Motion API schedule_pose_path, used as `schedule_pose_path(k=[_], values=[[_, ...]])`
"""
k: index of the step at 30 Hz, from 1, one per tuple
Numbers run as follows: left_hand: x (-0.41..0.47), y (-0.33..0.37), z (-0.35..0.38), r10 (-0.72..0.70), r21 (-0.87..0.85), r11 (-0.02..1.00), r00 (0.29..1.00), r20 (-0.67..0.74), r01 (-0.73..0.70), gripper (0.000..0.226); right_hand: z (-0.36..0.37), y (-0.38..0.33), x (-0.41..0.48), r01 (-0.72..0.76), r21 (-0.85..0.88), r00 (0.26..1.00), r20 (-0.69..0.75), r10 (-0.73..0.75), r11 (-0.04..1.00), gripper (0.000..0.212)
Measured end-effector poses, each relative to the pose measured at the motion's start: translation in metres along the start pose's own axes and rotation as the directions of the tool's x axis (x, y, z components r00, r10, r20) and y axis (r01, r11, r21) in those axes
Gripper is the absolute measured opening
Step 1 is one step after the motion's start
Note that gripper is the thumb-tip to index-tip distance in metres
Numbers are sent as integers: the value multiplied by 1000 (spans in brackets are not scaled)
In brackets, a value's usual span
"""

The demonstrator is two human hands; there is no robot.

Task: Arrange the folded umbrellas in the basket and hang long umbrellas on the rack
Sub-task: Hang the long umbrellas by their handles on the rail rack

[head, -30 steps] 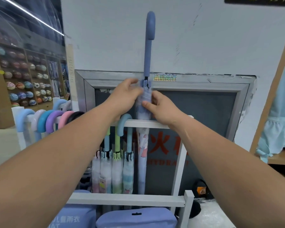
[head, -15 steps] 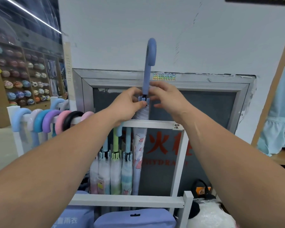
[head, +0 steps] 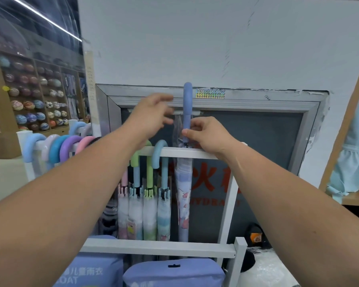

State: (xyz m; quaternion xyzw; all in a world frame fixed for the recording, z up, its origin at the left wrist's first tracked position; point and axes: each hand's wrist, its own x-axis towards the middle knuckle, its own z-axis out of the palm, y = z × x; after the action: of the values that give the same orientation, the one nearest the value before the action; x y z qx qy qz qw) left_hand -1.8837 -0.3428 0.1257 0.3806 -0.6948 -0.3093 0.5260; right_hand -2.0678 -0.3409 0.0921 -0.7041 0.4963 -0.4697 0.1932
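Pinching the long umbrella (head: 187,104) above the rack rail (head: 197,152) — right hand (head: 206,136).

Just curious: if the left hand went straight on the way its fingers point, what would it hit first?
Most likely the upright blue umbrella handle that the right hand pinches near its base. The left hand points its open fingers at it across a small gap. Depth is hard to judge.

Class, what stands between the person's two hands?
Head view: the upright blue umbrella handle; the right hand pinches it, the left hand hovers beside it.
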Motion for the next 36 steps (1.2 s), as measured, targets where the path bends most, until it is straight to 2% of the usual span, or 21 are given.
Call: schedule_pose_path(k=[1,3,7,11,15,19,21,22,24,26,30,34,36], values=[[-1,7,-3,11,-91,996,1000,10,-10,35,0,0,0,-5,-6,1000,5,5,1000,12],[-5,19,-5,57,-150,988,994,96,-42,36,-1,-2,0,-19,-30,999,27,20,999,16],[-8,24,-2,106,-47,994,969,223,-98,40,-1,-3,-3,-30,-121,997,71,39,992,14],[-8,20,-7,88,-53,996,947,310,-75,49,-2,-6,-5,-32,-161,995,90,47,987,10],[-7,18,-3,88,-54,996,946,313,-74,51,-2,-12,-9,-6,-293,990,132,46,956,16],[-5,13,1,112,-154,985,962,250,-75,46,-7,-15,-13,35,-361,986,165,27,932,19],[-4,8,2,101,-175,983,965,244,-59,43,-14,-18,-16,55,-300,988,156,-7,952,10],[-4,5,2,89,-170,984,963,253,-46,44,-19,-19,-17,39,-214,992,124,-12,976,14],[-4,-4,3,62,-129,991,956,285,-25,47,-29,-23,-22,-40,31,996,83,37,999,32],[-5,-11,2,34,-75,997,944,328,-9,49,-36,-22,-27,-68,177,994,100,51,982,37],[-8,-18,2,1,49,998,886,463,-27,56,-32,-20,-31,18,10,984,174,-20,1000,45],[-9,-19,3,-42,185,980,828,560,-75,68,-26,-13,-31,43,-36,977,211,-34,998,41],[-9,-20,3,-71,280,953,813,577,-116,60,-23,-8,-31,56,-64,976,216,-41,996,38]])
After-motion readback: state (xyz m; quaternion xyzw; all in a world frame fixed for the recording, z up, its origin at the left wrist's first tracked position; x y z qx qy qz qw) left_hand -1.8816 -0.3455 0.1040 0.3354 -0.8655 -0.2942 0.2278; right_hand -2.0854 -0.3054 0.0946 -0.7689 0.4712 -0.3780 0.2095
